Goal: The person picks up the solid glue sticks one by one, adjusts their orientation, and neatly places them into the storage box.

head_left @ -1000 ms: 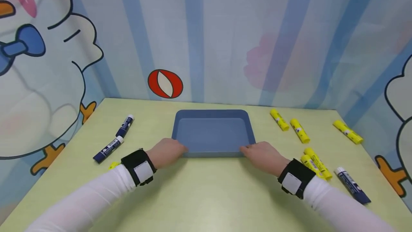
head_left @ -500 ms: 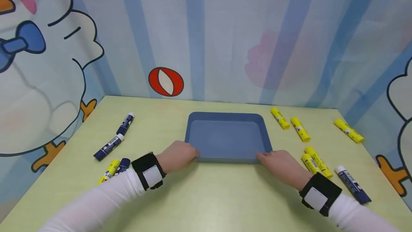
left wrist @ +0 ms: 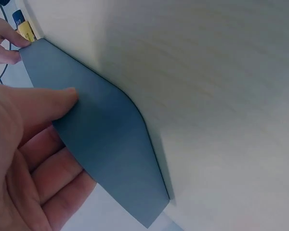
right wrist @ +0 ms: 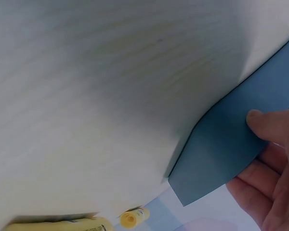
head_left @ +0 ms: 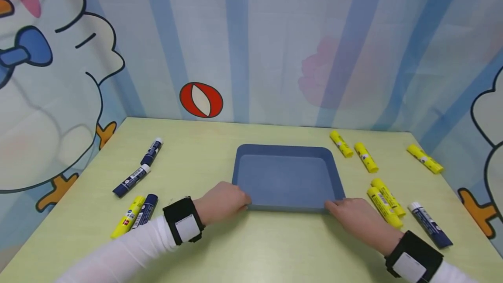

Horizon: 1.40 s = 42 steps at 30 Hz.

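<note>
Arms outstretched toward the counter's far edge, left hand and right hand pinch a blue tray's near corners.

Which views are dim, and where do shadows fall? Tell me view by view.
Head: brightest, soft shadows on the table near the left hand and right hand; left wrist: dimmer, a broad, soft shadow on the table by the tray; right wrist: also dim, similar shadow by the tray.

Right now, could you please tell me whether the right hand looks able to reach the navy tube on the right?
Probably, after letting go: the right hand pinches the tray at its near right corner. Two yellow tubes lie partly between, yet nothing covers the navy tube.
</note>
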Tool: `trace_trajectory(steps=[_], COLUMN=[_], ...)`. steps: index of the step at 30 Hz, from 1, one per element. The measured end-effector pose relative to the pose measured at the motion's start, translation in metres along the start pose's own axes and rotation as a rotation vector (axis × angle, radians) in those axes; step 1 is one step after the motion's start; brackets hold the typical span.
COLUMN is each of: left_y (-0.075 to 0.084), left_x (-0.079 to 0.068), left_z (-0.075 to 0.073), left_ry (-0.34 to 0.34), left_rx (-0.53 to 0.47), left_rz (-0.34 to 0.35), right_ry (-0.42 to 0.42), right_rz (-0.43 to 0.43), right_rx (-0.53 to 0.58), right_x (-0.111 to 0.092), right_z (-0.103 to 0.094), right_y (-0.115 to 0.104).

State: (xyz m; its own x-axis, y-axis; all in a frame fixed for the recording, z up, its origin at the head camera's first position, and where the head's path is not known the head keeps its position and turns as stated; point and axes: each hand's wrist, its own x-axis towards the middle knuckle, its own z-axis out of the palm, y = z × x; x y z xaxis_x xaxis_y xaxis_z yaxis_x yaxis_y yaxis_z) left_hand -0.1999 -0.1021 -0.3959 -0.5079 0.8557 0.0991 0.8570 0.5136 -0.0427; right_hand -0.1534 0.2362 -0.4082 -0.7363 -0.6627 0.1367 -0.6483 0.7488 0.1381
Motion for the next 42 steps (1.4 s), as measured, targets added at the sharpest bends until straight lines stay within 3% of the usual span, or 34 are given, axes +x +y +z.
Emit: trace_trajectory(steps=[14, 19, 24, 26, 28, 31, 34, 38, 42], left_y=[0.014, 0.011, 0.003, -0.002, -0.008, -0.02, -0.033, -0.045, -0.05], left_x=[-0.007, -0.002, 0.003, 0.002, 0.001, 0.002, 0.006, 0.014, 0.02], left_z=[-0.001, -0.004, -0.011, -0.017, -0.022, -0.027, -0.027, -0.016, -0.004], left_ry=[0.026, 0.011, -0.048, -0.027, 0.041, 0.157, 0.206, 0.139, 0.041], left_rx=[0.016, -0.121, -0.409, -0.496, -0.538, -0.54, -0.502, -0.372, -0.322], left_rz=[0.044, 0.011, -0.123, -0.174, -0.23, -0.357, -0.526, -0.672, -0.739], right_ry=[-0.089, -0.072, -0.063, -0.063, -0.065, -0.078, -0.092, -0.113, -0.123], right_rz=[0.053, 0.069, 0.057, 0.05, 0.042, 0.023, 0.012, 0.018, 0.02], right_rx=[0.049, 0.078, 0.108, 0.117, 0.122, 0.121, 0.113, 0.111, 0.123], right_x=[-0.014, -0.017, -0.015, -0.014, -0.013, -0.013, -0.013, -0.014, -0.014], right_z=[-0.008, -0.008, -0.01, -0.011, -0.011, -0.011, -0.01, -0.009, -0.008], right_y=[-0.007, -0.005, -0.004, -0.004, -0.004, -0.005, -0.005, -0.004, -0.004])
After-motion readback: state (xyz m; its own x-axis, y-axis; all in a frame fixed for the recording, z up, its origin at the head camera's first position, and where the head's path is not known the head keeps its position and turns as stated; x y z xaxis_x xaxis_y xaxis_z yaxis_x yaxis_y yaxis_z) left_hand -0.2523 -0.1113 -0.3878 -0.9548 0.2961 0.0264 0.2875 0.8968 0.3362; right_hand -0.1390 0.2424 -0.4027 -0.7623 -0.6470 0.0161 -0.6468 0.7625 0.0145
